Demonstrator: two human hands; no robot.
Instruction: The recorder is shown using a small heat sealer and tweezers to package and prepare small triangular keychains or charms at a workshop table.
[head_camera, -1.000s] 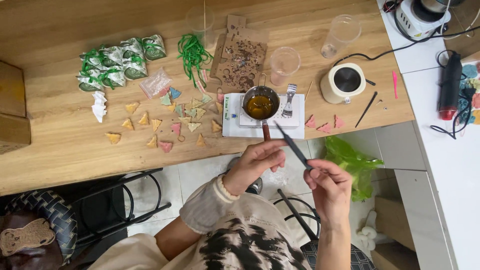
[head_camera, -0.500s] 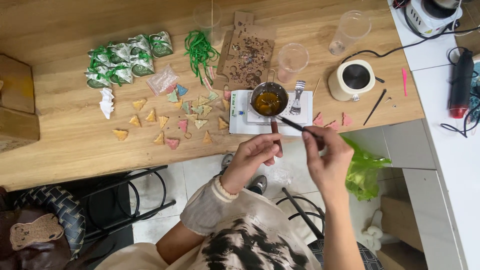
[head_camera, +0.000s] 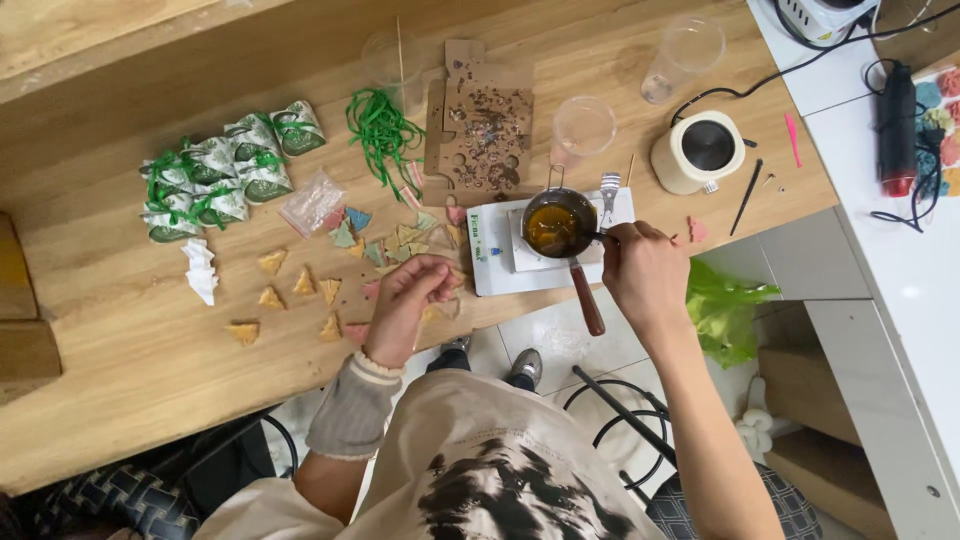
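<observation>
1. The wooden table (head_camera: 120, 330) carries everything, with its near edge running across in front of the person.
2. A white tray (head_camera: 490, 270) sits at that edge, under a small melting pot (head_camera: 556, 224) of amber liquid whose wooden handle (head_camera: 587, 298) juts over the edge.
3. The right hand (head_camera: 645, 275) has its grip pinched on a thin dark tool (head_camera: 600, 237) whose tip touches the pot's rim.
4. The left hand (head_camera: 405, 300) rests among small coloured triangular pieces (head_camera: 330, 292), its grip pinching one.
5. Green-tied packets (head_camera: 225, 170) lie well apart, far left.
</observation>
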